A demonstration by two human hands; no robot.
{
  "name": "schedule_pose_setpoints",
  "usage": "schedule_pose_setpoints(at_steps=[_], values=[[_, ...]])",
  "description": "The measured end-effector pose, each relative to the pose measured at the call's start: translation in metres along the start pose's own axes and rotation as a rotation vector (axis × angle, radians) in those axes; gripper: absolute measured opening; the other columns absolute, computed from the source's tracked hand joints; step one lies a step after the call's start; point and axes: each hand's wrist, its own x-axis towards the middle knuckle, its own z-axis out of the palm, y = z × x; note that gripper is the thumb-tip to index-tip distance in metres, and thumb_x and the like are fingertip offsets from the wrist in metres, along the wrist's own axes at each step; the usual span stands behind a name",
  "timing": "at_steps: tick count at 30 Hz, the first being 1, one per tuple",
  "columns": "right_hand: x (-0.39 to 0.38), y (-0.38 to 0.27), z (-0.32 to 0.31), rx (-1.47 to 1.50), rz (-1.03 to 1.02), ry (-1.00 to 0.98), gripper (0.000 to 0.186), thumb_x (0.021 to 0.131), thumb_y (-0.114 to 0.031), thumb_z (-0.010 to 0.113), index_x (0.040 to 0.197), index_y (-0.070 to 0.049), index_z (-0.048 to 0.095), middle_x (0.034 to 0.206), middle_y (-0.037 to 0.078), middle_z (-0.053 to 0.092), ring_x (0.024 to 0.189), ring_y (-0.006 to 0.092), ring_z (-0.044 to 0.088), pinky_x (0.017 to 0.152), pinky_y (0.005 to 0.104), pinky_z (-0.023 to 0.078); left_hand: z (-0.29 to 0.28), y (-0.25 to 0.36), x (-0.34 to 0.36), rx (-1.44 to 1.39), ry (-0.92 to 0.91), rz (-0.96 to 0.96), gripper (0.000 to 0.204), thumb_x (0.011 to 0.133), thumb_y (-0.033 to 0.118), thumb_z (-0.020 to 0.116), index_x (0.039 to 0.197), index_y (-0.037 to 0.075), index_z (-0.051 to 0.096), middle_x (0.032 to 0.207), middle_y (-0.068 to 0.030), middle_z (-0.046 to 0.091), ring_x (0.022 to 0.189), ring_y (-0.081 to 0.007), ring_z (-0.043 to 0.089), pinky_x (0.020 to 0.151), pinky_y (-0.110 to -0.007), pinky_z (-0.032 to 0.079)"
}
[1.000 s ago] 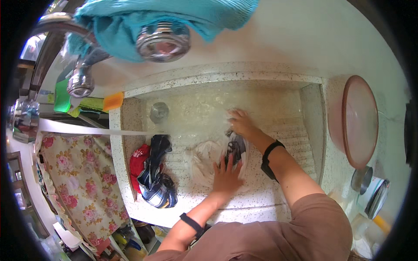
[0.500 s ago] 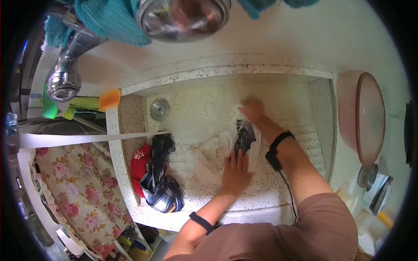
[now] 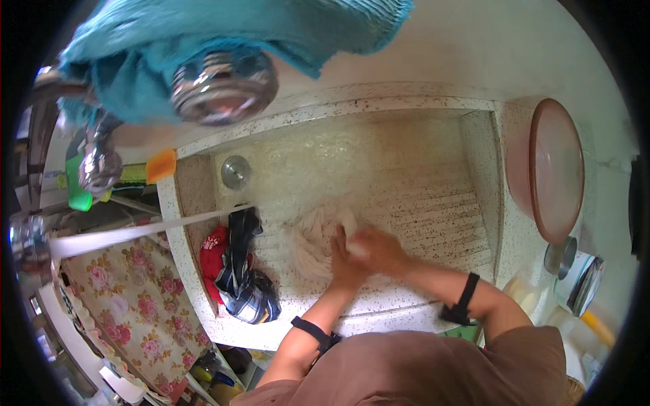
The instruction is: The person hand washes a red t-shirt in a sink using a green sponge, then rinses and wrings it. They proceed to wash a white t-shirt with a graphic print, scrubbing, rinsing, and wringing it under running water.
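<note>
Speckled sink [image 3: 484,159], ridged floor; floral curtain [image 3: 139,301] left of it. Blue towel [image 3: 223,30] and chrome knob [image 3: 225,88] block some wall. Counts: one drain [image 3: 235,173], one red cloth [image 3: 212,260], one pink tub [image 3: 556,176]. White cloth [image 3: 315,237] lies mid-sink. Left hand [image 3: 349,267] on it, fingers straight; right hand [image 3: 380,252] beside left, blurred, grip can't tell.

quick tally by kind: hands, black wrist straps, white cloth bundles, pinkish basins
Hands: 2, left hand and right hand
Black wrist straps: 2
White cloth bundle: 1
Pinkish basin: 1
Total: 6
</note>
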Motion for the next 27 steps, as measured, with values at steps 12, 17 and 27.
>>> schedule_pose_setpoints(at_steps=[12,17,27], values=[[0.114,0.097,-0.021,-0.157,0.221,0.353,0.061,0.093,-0.048,0.053,0.139,-0.008,0.047,0.14,0.017,0.046,0.133,0.0305,0.039,0.11,0.0441,0.03,-0.038,-0.105,0.034,0.37,0.285,-0.158,0.049,0.095,0.037,0.049,0.129,0.002,0.051,0.133,-0.025,0.049,0.127,-0.0428,0.041,0.098,-0.063,0.032],[-0.006,-0.001,-0.001,0.562,0.002,0.485,0.051,0.09,-0.028,0.061,0.134,-0.006,0.05,0.128,0.017,0.054,0.121,0.0329,0.048,0.104,0.0442,0.037,-0.03,-0.052,0.043,-0.386,0.075,-0.148,0.034,0.095,0.029,0.049,0.113,0.003,0.061,0.118,-0.017,0.06,0.118,-0.0348,0.048,0.092,-0.059,0.034],[0.077,0.086,0.017,-0.131,0.022,0.579,0.023,0.091,-0.022,0.051,0.103,-0.006,0.063,0.103,0.017,0.063,0.105,0.0375,0.053,0.092,0.0493,0.037,0.011,-0.052,0.13,0.292,0.218,0.072,0.022,0.086,0.018,0.055,0.103,0.005,0.058,0.107,-0.0169,0.059,0.103,-0.0334,0.053,0.087,-0.046,0.041]])
